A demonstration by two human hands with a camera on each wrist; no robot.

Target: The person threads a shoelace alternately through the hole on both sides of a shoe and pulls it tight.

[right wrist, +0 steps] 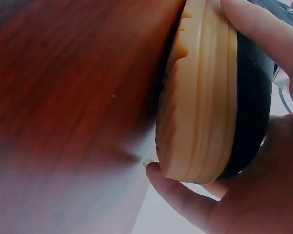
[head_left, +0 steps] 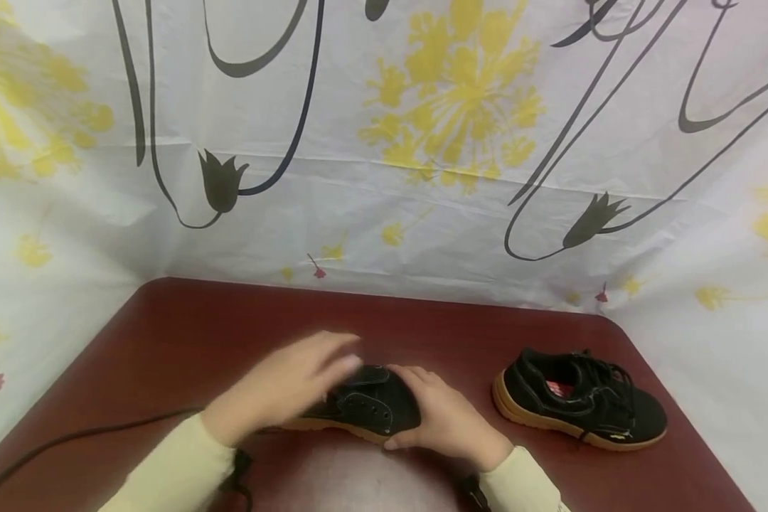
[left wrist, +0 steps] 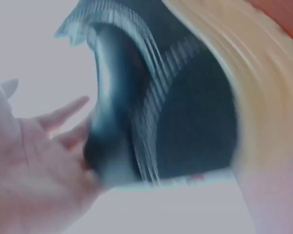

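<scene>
Head view: two black shoes with tan soles on the table (head_left: 185,327). Right shoe (head_left: 582,405) is laced and sits untouched well to the right. Near shoe (head_left: 365,409) has empty eyelets and no lace visible, so lacing looks not started. Right hand (head_left: 444,419) cups its toe end, fingers curled round it. Left hand (head_left: 281,391) is blurred over the tongue end, fingers fairly straight. A cable (head_left: 83,434) runs off left. Left wrist view: heavy blur, fingers (left wrist: 63,114) spread and touching the shoe's black tongue or collar (left wrist: 112,107); no firm grip visible. Right wrist view: fingers (right wrist: 185,195) and thumb wrap the tan sole (right wrist: 200,97) at the toe, shoe tilted on the table.
</scene>
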